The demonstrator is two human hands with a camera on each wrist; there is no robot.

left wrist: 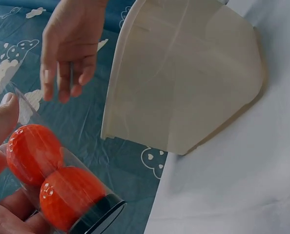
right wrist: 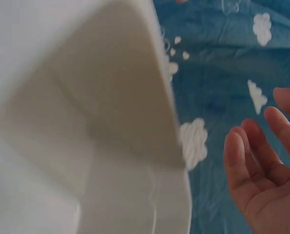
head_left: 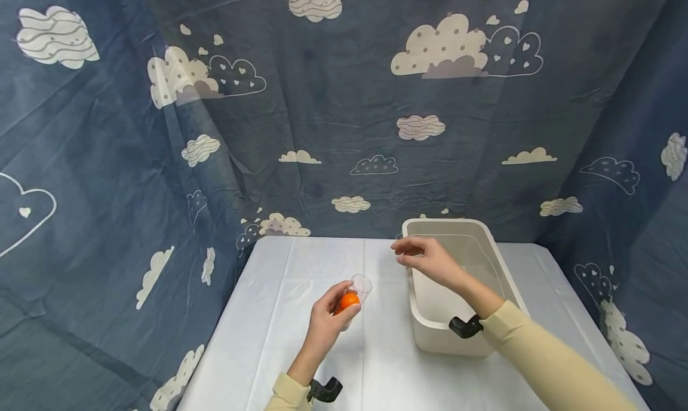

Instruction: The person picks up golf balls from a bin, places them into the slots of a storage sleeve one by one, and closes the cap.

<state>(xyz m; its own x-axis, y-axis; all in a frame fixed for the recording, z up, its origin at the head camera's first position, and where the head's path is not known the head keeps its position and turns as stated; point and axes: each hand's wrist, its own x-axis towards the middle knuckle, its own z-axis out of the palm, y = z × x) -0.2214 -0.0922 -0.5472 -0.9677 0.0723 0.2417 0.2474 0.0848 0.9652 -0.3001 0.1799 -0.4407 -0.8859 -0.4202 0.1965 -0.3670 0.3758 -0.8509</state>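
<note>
Grips a clear, dark-ended tube (left wrist: 60, 162) in the left hand (head_left: 329, 310), with two orange balls (left wrist: 72, 197) inside, above the white-covered table (head_left: 285, 297) and left of the off-white bin (head_left: 451, 346). Holds the right hand (head_left: 430, 261) free and loosely bent, across the bin's left rim in the head view.

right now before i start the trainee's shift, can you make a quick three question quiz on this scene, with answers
1. Multiple choice: which one is holding the clear tube? A left; B right; C neither.
2. Count: how many orange balls show inside it in the left wrist view?
3. Fill in the blank: in the head view, the bin stands on the ____ side of the table.

Key
1. A: the left hand grips it, while the right hand holds nothing.
2. Two.
3. Right.
</note>
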